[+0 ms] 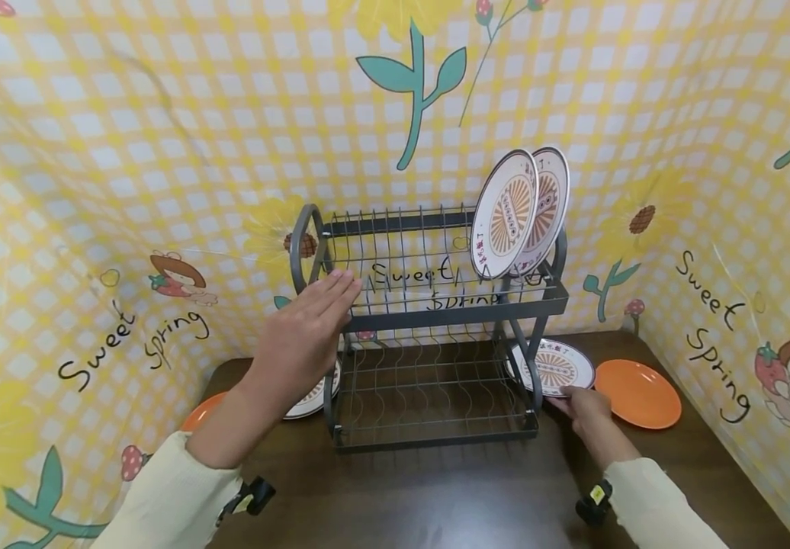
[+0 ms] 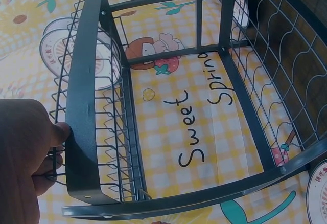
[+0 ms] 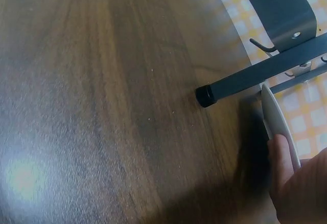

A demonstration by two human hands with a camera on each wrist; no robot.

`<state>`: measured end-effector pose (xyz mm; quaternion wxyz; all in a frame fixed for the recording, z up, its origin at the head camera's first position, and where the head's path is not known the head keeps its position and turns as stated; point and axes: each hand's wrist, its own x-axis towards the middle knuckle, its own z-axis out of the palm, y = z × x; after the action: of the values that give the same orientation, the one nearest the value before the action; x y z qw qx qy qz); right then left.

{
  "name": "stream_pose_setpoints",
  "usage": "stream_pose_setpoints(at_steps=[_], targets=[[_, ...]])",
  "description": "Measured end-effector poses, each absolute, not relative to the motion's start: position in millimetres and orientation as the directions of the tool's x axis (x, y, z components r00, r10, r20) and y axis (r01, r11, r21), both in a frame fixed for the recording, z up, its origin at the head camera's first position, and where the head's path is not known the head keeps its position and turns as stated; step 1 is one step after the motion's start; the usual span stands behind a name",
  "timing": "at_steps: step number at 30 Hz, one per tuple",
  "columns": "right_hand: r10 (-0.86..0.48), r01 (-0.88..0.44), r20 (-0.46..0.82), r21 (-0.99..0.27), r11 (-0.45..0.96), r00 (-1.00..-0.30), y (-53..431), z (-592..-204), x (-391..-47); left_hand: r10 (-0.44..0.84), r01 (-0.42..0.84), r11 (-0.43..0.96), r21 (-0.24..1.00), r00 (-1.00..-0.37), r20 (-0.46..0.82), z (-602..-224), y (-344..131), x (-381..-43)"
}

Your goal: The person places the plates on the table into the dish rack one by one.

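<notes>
A two-tier dark grey dish rack (image 1: pixel 450 314) stands on the table. My left hand (image 1: pixel 313 328) grips the left front of its upper tier; in the left wrist view the thumb lies on the rail and fingers bend in among the wires. Low on the rack's right side, my right hand (image 1: pixel 590 415) pinches the near rim of a white patterned plate (image 1: pixel 556 366). That plate (image 3: pixel 276 116) appears edge-on beside a rack leg in the right wrist view. Two matching plates, a front one (image 1: pixel 501 217) and another behind it (image 1: pixel 554 206), stand upright in the upper tier's right end.
An orange plate (image 1: pixel 638 393) lies on the dark wooden table (image 1: pixel 436 496) right of my right hand. Left of the rack are another white plate (image 1: pixel 307 404) and an orange one (image 1: pixel 201 412), both partly hidden. A yellow checked cloth (image 1: pixel 230 114) surrounds the table.
</notes>
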<state>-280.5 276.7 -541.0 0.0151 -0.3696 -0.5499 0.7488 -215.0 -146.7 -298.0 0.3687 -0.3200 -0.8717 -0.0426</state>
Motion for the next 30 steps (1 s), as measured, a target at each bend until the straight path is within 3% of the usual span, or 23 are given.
stream_pose_setpoints(at_steps=[8,19,30], targets=[[0.490,0.392,-0.483,-0.876,-0.282,-0.726,284,-536,-276,0.520,0.586,0.794,-0.158,-0.522,0.676,-297,-146,-217],[0.550,0.257,-0.238,-0.965,-0.044,-0.801,296,-525,-263,0.521,0.594,0.792,-0.141,-0.537,0.663,-298,-144,-217],[0.549,0.145,-0.130,-0.989,-0.015,-0.825,302,-497,-254,0.522,0.591,0.792,-0.152,-0.527,0.671,-298,-147,-216]])
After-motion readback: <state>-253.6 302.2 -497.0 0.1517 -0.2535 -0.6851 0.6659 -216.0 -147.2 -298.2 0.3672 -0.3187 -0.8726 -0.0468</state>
